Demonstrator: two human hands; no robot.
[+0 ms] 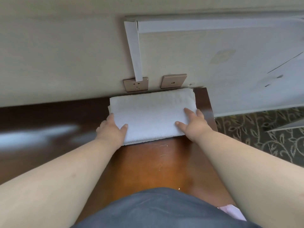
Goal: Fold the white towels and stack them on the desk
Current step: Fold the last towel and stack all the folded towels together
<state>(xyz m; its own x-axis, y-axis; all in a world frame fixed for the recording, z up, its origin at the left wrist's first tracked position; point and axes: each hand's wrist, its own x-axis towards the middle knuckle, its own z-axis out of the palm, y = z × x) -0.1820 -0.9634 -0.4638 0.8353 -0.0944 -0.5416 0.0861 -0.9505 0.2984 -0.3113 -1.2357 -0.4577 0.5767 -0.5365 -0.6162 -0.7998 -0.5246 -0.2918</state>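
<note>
A folded white towel lies on the dark wooden desk, pushed back against the wall; the edge of another white layer shows beneath it. My left hand holds the towel's near left corner, thumb on top and fingers down along its side. Over on the near right corner my right hand rests, with thumb and forefinger straight on the cloth and the other fingers past the towel's right edge.
Two bronze wall sockets sit just behind the towel, with a white cable cover running up from the left one. The desk ends right of the towel, above patterned carpet. Desk surface stretches off to the left.
</note>
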